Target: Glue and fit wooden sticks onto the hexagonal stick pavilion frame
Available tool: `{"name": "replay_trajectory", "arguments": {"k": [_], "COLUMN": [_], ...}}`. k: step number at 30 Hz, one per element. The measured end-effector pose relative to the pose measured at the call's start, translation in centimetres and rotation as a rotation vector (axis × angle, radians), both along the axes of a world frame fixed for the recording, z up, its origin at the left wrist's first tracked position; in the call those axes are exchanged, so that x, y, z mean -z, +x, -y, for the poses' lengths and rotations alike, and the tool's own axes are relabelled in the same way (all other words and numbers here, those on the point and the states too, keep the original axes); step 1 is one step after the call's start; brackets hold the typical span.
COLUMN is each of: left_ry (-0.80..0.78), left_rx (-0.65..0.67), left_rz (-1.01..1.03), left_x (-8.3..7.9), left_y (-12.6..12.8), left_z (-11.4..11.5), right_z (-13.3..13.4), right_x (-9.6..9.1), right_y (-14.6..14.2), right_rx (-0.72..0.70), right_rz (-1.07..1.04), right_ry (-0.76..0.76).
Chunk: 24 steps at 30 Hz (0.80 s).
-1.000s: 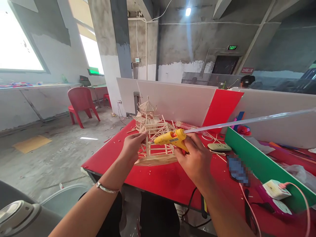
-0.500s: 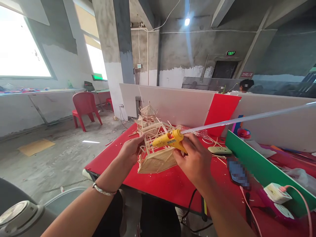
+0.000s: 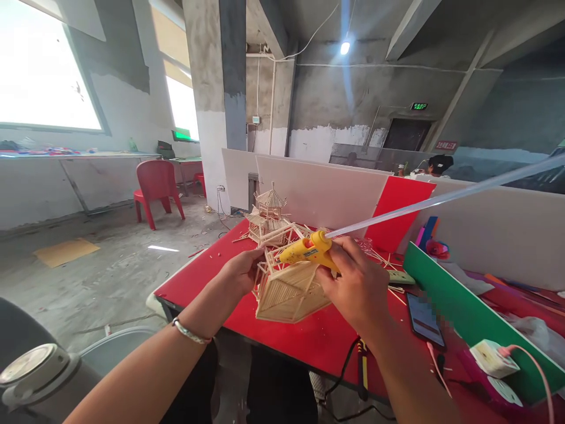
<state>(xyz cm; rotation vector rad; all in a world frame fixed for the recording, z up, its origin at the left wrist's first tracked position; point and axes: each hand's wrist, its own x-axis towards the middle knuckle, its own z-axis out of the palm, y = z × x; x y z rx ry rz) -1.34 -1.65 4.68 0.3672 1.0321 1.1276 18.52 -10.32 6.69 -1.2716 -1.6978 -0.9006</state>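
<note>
My right hand is closed around the handle of a yellow hot glue gun, whose nozzle points left. A long clear glue stick sticks out of its back end toward the upper right. With its fingers closed, my left hand grips the left side of a model frame made of thin wooden sticks. The frame is tilted, its flat slatted panel facing me. The nozzle tip is at the frame's sticks, close to my left fingers; whether it touches them I cannot tell. Behind stands a stick pagoda with a pointed roof.
The red table carries loose sticks, a phone, a power strip and a white plug adapter. A green board stands on the right. Yellow-black pliers lie at the front edge. A person is beyond the partition.
The head view has shifted slightly. The stick frame has tilted so that more of its slatted panel shows. Both hands keep their hold, and the glue gun stays at the frame.
</note>
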Motion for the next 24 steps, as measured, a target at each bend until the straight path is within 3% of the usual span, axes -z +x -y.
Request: {"name": "replay_trajectory", "arguments": {"k": [10, 24], "left_ry": [0.031, 0.116], "left_rx": [-0.011, 0.027], "left_rz": [0.022, 0.037], "left_x": [-0.5, 0.2], "left_y": [-1.2, -1.9], "left_z": [0.5, 0.3], "right_z": [-0.1, 0.3], "right_x": [-1.6, -1.1], "right_y": [2.5, 2.8], "right_rx": [0.187, 0.177], "right_rz": [-0.031, -0.063], "right_ry": [0.129, 0.066]}}
